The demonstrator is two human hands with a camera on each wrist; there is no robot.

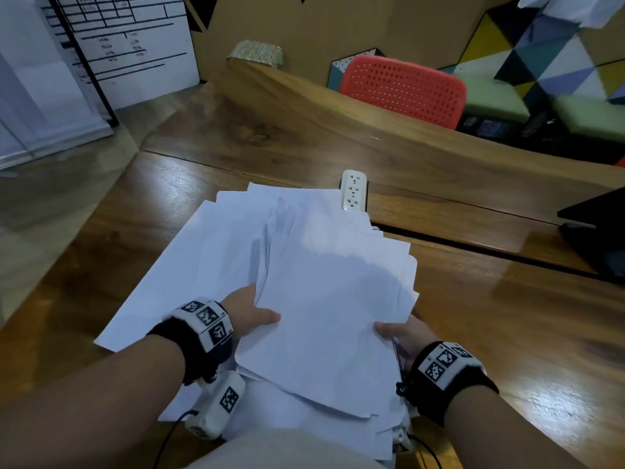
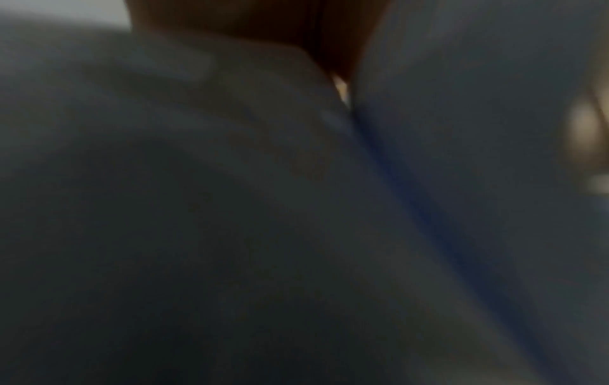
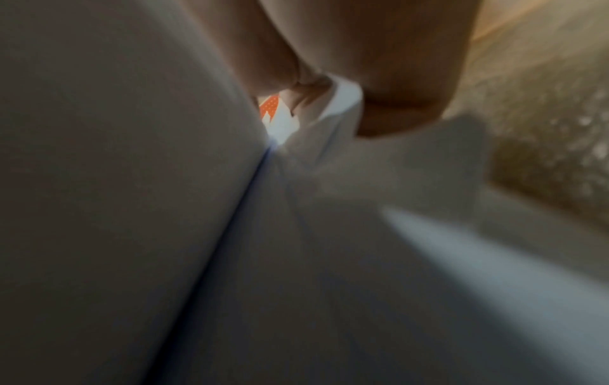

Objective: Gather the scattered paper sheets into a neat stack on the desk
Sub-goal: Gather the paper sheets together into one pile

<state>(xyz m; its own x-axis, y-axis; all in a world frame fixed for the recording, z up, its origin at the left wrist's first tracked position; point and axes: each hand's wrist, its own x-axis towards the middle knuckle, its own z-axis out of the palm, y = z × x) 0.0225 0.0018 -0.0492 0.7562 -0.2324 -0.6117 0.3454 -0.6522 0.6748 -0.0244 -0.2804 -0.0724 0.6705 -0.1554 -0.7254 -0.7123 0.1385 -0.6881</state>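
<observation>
Nearest the camera, the left hand (image 1: 248, 313) and the right hand (image 1: 404, 335) are gripping a loose bundle of white paper sheets (image 1: 324, 299) from either side, thumbs lying on top and fingers hidden beneath. The bundle is tilting up off the wooden desk (image 1: 490, 333), its edges fanned and uneven. Both wrists are wearing bands carrying black-and-white square marker tags. Under and to the left of the bundle, more sheets (image 1: 189, 272) are lying flat and spread on the desk. In the right wrist view the right hand's fingers (image 3: 405, 78) are curling round the paper edge; the left wrist view is too blurred to read. Just beyond the paper, a white power strip (image 1: 353, 189) is sitting in the desk's slot. Farther back, a red perforated chair (image 1: 402, 89) is standing behind the desk, and a white board (image 1: 135, 45) is showing ruled lines with writing too small to read.
</observation>
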